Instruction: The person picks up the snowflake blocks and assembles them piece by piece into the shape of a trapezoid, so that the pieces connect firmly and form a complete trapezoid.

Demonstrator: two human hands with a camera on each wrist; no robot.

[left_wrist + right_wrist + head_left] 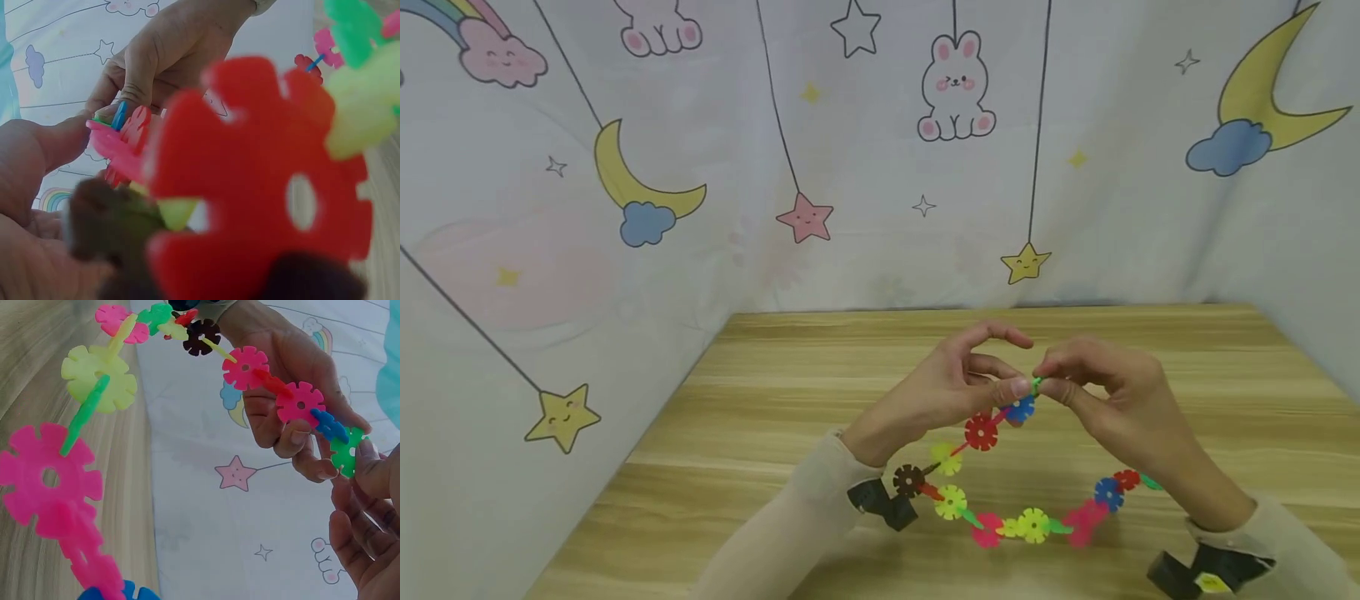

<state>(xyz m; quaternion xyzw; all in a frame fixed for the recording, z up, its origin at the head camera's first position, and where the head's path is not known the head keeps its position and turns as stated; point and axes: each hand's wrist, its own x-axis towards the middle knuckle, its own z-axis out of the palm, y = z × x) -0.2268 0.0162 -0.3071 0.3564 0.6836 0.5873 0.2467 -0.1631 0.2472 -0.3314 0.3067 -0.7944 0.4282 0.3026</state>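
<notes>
A chain of slotted plastic snowflake discs, in pink, yellow, green, red, blue and brown, hangs in a loop below both hands in the head view. My left hand (951, 379) pinches its upper end beside the blue disc (1020, 408). Close on the other side, my right hand (1120, 392) holds the green disc (344, 453) between thumb and fingers. That green disc is slotted against a blue one in the right wrist view. A brown disc (909, 481) hangs near the left wrist. Past the red disc (1126, 481), part of the chain is hidden behind the right forearm.
The wood-grain table (820, 350) lies under the hands. A white cloth backdrop (880, 167) with printed stars, moons and rabbits stands behind it and at its sides. Black straps (1210, 571) with small devices sit on both wrists.
</notes>
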